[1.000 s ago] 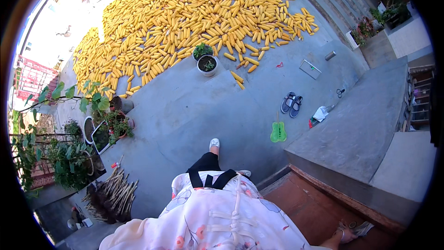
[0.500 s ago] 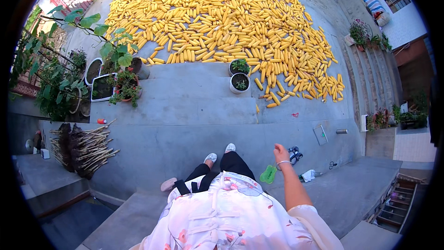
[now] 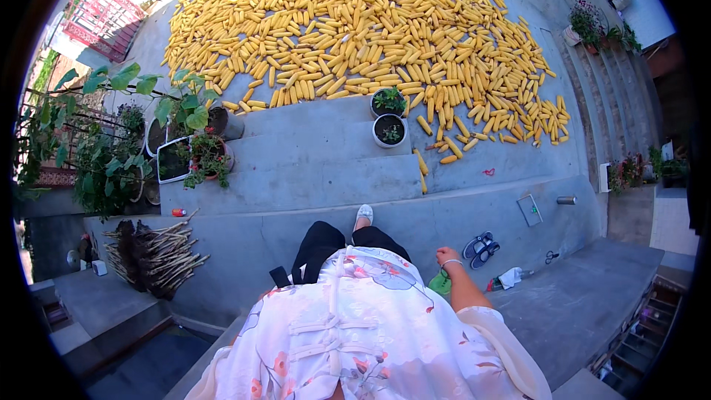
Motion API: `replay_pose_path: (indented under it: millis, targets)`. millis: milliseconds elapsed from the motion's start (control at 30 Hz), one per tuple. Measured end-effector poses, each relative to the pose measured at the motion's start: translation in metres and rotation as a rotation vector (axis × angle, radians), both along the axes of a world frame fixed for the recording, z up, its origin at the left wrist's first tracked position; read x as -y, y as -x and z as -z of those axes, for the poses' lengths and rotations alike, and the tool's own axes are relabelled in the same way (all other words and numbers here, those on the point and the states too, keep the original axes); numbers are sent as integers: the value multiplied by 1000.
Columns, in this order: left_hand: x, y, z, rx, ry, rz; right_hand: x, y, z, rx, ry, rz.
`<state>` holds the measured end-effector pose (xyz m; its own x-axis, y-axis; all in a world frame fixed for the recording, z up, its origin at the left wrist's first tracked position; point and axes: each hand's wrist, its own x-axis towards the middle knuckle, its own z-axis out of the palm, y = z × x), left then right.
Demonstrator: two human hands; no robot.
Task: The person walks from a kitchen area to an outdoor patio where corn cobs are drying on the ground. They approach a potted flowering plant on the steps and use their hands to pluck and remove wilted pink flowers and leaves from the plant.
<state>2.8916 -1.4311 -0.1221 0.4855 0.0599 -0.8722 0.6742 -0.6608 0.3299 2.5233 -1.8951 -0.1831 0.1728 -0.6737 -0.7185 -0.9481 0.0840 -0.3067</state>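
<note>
My right hand (image 3: 447, 256) hangs low at my right side with a bracelet on the wrist. Its fingers are curled in, and nothing shows in them. Just beneath it on the ground lies a green, shallow plastic piece (image 3: 440, 282), partly covered by my arm. A pair of dark sandals (image 3: 481, 249) sits beside the hand, apart from it. My left hand is out of the picture. One of my shoes (image 3: 364, 215) points toward the concrete steps (image 3: 318, 178).
Corn cobs (image 3: 355, 37) cover the yard beyond the steps. Two potted plants (image 3: 389, 131) stand on the steps' right end, more plants (image 3: 207, 159) at left. A bundle of stalks (image 3: 159, 255) lies left. Scissors (image 3: 551, 257) and a bottle (image 3: 511, 278) lie right.
My body has shifted and one leg is raised at the knee, hiding its foot. My right hand has swung slightly lower, and the green piece is now partly covered.
</note>
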Motion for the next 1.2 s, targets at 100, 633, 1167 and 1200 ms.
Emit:
replay_pose_path:
  millis: [100,633,1167,1200]
  targets:
    - [57,-63,-6,105,82,92,24,71,25,-186,25,92]
    - [503,-198,-30,69,958,547,92,-440,-87,1099,-465,940]
    - [532,-422,89,-236,826,-96,138,-704,24,902,-805,532]
    - [542,-433,106,-258,831,-101,150,-715,34,895,-790,532]
